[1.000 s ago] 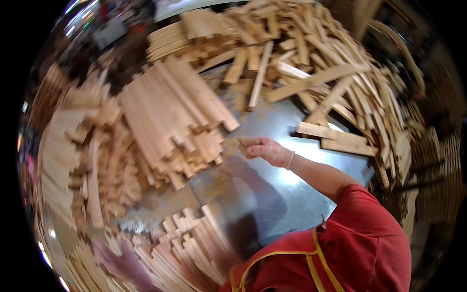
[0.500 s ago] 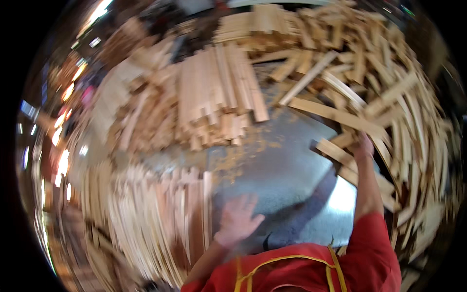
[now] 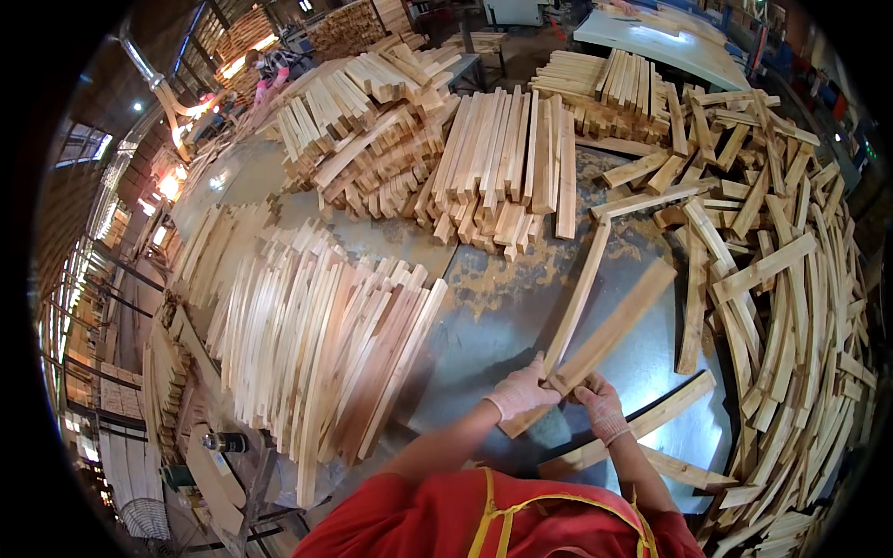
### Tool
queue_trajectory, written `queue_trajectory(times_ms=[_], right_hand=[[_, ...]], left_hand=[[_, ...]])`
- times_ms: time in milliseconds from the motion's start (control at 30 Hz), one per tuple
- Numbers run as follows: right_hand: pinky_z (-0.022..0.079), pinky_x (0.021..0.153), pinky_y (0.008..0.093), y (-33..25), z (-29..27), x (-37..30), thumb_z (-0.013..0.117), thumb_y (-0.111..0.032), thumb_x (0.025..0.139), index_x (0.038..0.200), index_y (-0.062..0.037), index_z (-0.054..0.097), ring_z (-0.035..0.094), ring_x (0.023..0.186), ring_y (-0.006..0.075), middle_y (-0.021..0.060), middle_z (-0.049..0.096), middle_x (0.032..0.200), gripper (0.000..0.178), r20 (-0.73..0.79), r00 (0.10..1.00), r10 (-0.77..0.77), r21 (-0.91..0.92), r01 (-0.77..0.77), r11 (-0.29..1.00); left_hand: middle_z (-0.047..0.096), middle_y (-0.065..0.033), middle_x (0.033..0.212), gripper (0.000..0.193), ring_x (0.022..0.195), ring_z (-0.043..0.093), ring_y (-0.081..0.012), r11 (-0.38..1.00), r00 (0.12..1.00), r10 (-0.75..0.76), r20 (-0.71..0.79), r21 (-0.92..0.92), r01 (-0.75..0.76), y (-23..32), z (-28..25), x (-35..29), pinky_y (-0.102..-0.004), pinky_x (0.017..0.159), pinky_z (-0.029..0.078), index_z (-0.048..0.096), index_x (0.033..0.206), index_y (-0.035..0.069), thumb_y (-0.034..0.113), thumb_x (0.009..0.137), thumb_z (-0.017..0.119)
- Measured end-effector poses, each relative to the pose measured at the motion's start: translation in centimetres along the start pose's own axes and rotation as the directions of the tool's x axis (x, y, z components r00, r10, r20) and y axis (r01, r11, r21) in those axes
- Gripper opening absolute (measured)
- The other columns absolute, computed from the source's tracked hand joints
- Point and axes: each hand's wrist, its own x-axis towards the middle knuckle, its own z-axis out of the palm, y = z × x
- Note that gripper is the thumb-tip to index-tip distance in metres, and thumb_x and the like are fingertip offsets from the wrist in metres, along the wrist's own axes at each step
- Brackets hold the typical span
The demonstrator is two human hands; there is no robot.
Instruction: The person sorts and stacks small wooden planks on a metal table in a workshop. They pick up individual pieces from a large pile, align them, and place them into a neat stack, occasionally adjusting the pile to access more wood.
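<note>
Two wooden strips are in front of me over the metal tabletop (image 3: 474, 344). My left hand (image 3: 523, 392), in a pale glove, is closed around the near part of a narrow wooden strip (image 3: 577, 296). Beside it my gloved right hand (image 3: 600, 407) grips the near end of a wider wooden strip (image 3: 621, 323), which slants up to the right. The strips' near parts lie close together between my hands, and some fingers are hidden. Close to my right wrist, another strip (image 3: 665, 411) lies on the metal.
A row of strips (image 3: 326, 344) lies side by side to the left. Stacked strips (image 3: 507, 158) stand beyond, with sawdust (image 3: 502, 279) before them. A large jumbled heap (image 3: 791, 307) borders the right side. A person (image 3: 273, 73) is far off at upper left.
My right hand has come from the heap to the middle with a wooden strip. My left hand, earlier open above the metal, now grips a strip. The view has shifted and sharpened.
</note>
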Motion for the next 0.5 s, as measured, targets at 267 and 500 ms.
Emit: queue_trajectory(times_ms=[267, 500], right_hand=[[0.032, 0.119, 0.0476, -2.0, -2.3, -8.8, 0.083, -0.063, 0.062, 0.152, -0.0081, 0.046, 0.048, 0.140, 0.0328, 0.0119, 0.057, 0.143, 0.112, 0.126, 0.992, 0.029, -0.916, 0.128, -0.381], [0.034, 0.119, 0.0502, -2.0, -4.9, -9.8, 0.083, -0.047, 0.076, 0.151, -0.0128, 0.050, 0.056, 0.132, 0.0337, 0.0137, 0.063, 0.136, 0.088, 0.322, 0.934, 0.157, -0.720, 0.349, -0.600]], left_hand=[[0.074, -0.0090, 0.108, 0.035, 0.099, 0.068, -0.0145, 0.603, 0.983, 0.182, -0.021, -0.787, -0.128, -10.2, -0.2, -7.9, -0.0301, 0.090, 0.054, 0.070, 0.126, 0.003, 0.027, 0.101, 0.067], [0.071, -0.0144, 0.116, 0.053, 0.108, 0.066, -0.0376, 0.953, 0.881, 0.024, -0.472, 0.276, 0.122, -18.0, -4.8, -18.0, -0.0484, 0.100, 0.050, 0.065, 0.135, 0.008, 0.037, 0.092, 0.068]])
